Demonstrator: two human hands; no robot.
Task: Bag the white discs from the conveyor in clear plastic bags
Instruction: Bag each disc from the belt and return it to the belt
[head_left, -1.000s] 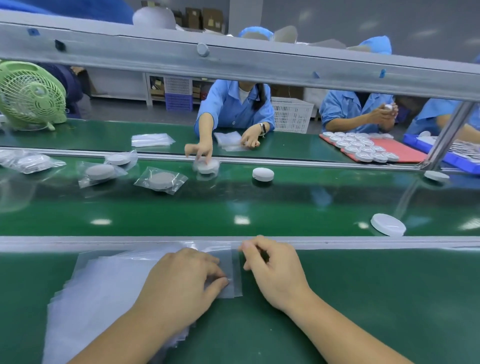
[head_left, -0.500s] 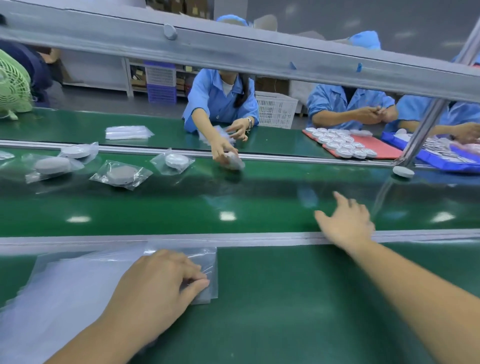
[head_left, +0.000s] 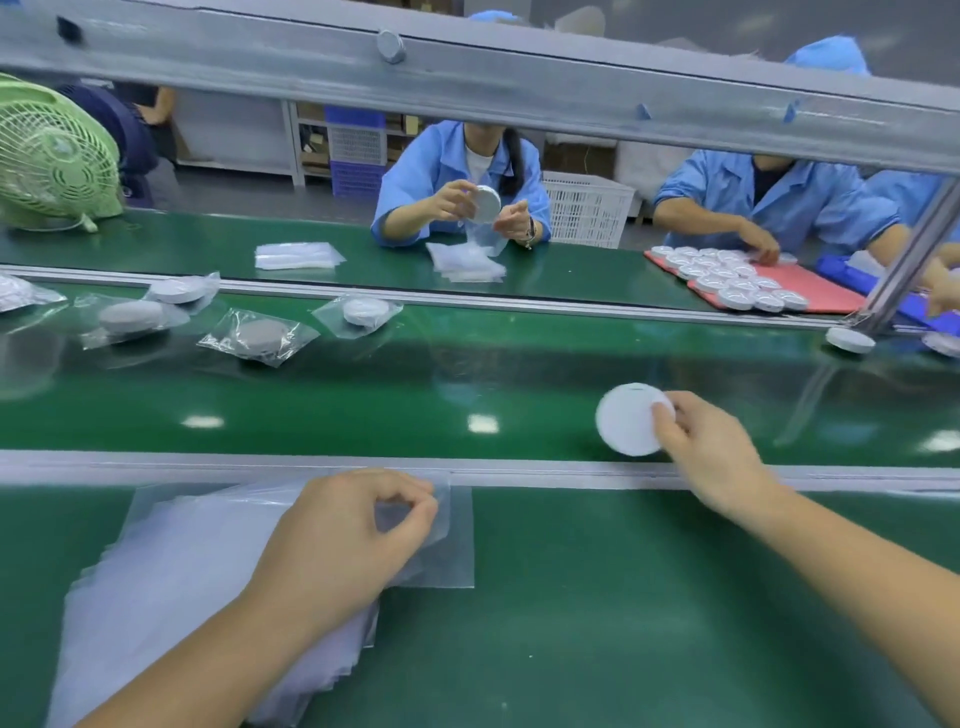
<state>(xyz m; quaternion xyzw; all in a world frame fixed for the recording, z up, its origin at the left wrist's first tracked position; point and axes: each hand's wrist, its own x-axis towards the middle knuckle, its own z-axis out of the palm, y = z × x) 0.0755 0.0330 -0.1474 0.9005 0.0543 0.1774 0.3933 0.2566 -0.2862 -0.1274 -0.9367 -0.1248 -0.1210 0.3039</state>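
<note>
We saw the white disc (head_left: 626, 423) over the green conveyor (head_left: 363, 395), close to its near rail, flat face turned towards us, and could not tell whether its lower edge touched the belt. The right grip (head_left: 711, 452) held it by its right rim, thumb on the face and fingers curled behind. On the table (head_left: 623, 623) in front of the rail, the left grip (head_left: 337, 540) pinched the top clear plastic bag (head_left: 452, 540) between thumb and forefinger, at the right end of a fanned stack of bags (head_left: 171, 582). Further up the belt to the left lay several bagged discs (head_left: 258, 335), and one loose disc (head_left: 850, 340) sat at the far right. Across the line a worker in blue (head_left: 462, 171) held a disc above a bag, beside a red tray (head_left: 826, 291) of discs; a green fan (head_left: 52, 161) stood far left.
</note>
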